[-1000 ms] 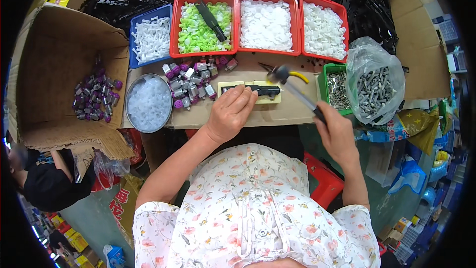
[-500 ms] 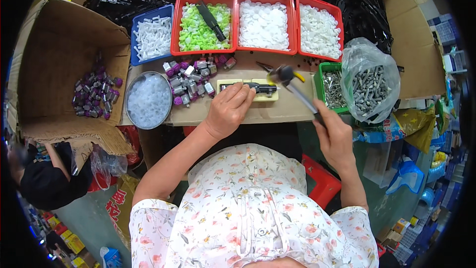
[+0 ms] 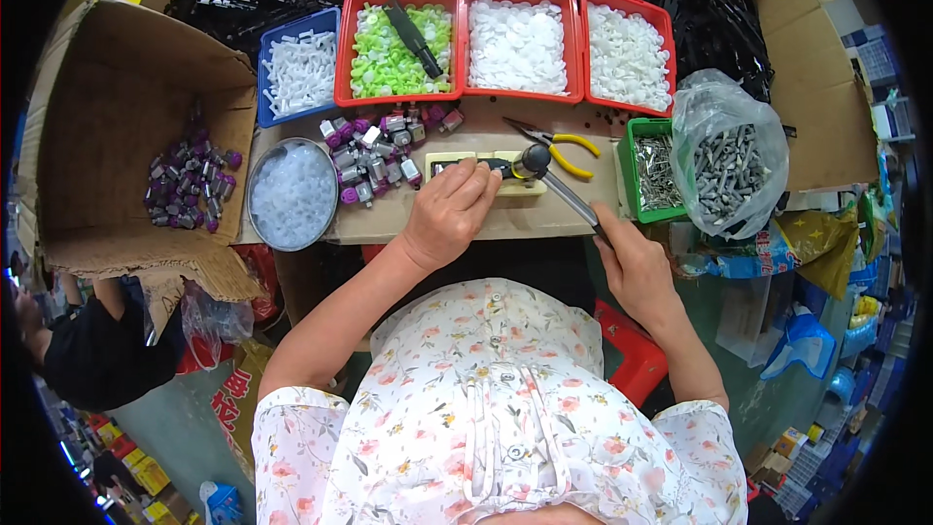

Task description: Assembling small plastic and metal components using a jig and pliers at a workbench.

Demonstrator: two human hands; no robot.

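A cream block-like fixture (image 3: 464, 157) lies at the front middle of the work surface with a long black plastic part (image 3: 498, 165) in it. My left hand (image 3: 449, 212) is closed, its fingertips pressed together on that part near its middle. My right hand (image 3: 637, 267) grips the dark handle of a hammer (image 3: 571, 196) with a metal shaft. The hammer's dark, rounded head is at the right end of the black part and hides it; whether they touch I cannot tell. Just behind the hammer lie yellow-handled pliers (image 3: 573, 159).
Behind are a blue bin (image 3: 264, 87) of white pins and red bins (image 3: 398, 100) of green and white pieces. Small motors (image 3: 377, 173) and a round bowl (image 3: 251, 196) lie left; a green bin (image 3: 637, 196) of metal pieces and a plastic bag (image 3: 695, 112) stand right.
The hammer head has come down and left onto the right end of the black part, uncovering the pliers. My right hand has moved left and slightly down. My left hand stays in place.
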